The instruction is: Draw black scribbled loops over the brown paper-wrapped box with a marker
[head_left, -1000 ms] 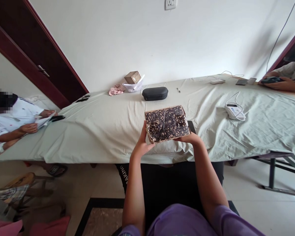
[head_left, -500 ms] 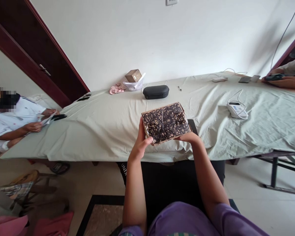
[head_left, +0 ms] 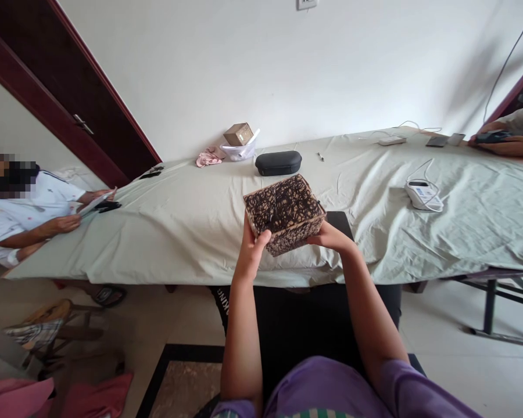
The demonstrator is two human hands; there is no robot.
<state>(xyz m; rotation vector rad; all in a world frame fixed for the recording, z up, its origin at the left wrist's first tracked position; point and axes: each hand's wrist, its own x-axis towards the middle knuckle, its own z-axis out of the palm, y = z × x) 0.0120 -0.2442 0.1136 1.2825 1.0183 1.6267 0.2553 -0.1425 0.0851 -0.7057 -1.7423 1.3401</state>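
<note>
The scribbled box (head_left: 283,206) was on the near side of the black case (head_left: 279,163), held in both hands: the left hand (head_left: 249,251) curled around one end, thumb at the near corner, the right hand (head_left: 331,237) half-closed against the other. Probably light, stiff, dentable cardboard, best supported low at both ends.
</note>
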